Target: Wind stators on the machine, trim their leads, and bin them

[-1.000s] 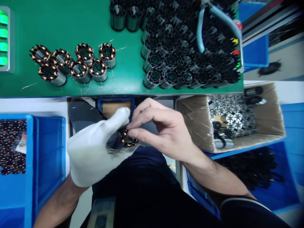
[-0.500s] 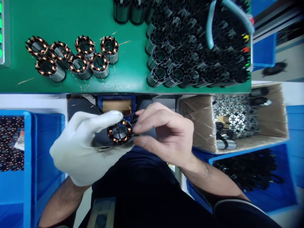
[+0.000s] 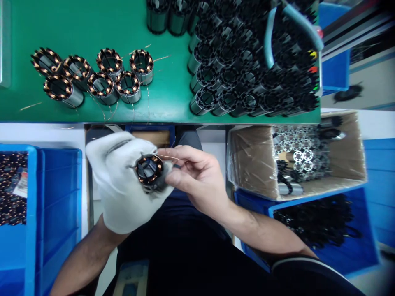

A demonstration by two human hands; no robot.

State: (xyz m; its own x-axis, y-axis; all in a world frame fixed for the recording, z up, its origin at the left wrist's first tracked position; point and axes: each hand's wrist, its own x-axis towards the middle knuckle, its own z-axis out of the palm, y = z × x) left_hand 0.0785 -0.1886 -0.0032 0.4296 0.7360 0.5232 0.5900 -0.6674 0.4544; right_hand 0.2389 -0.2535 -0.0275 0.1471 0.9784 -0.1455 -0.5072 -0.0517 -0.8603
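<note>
My left hand point(image 3: 123, 185), in a white glove, is wrapped round a wound stator point(image 3: 149, 170) with copper coils, its open end facing up at me. My bare right hand point(image 3: 194, 174) is beside it on the right, thumb and fingers pinched on a thin copper wire point(image 3: 168, 157) that comes off the stator's rim. Both hands are over my lap, below the front edge of the green bench point(image 3: 166, 102).
Several wound stators point(image 3: 92, 76) stand at the bench's left, and a mass of bare black stators point(image 3: 247, 61) with blue-handled pliers point(image 3: 270, 37) at its right. A cardboard box point(image 3: 247, 160) of parts sits right of my hands. Blue bins point(image 3: 55, 197) flank my legs.
My left hand turned the stator more upright and shifted slightly left. My right hand dropped closer and now pinches the wire at the stator's right edge.
</note>
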